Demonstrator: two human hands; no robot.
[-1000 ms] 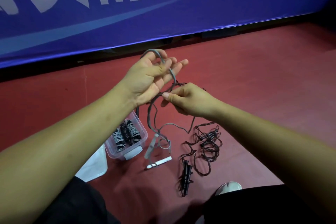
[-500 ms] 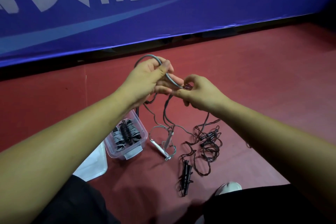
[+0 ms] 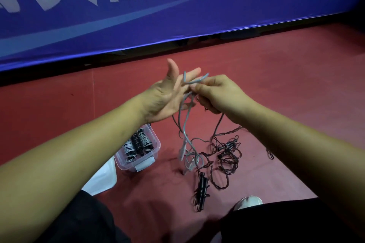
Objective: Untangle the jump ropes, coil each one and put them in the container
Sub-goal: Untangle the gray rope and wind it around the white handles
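A grey jump rope hangs from my two hands, held above the red floor. My left hand is spread flat, palm up, fingers straight, with the grey rope lying across its fingers. My right hand pinches the grey rope beside those fingertips. The grey rope's pale handles dangle just above the floor. A black jump rope lies tangled on the floor below my right hand, its black handles side by side. A clear plastic container at the lower left holds several coiled ropes.
A white lid lies on the floor beside the container. A blue banner with white lettering runs along the back. My knees in dark trousers and a white shoe fill the bottom edge.
My left hand has opened from a curled hold to flat, straight fingers. My right hand has risen and brought the grey rope up across the left fingers. The grey handles have swung.
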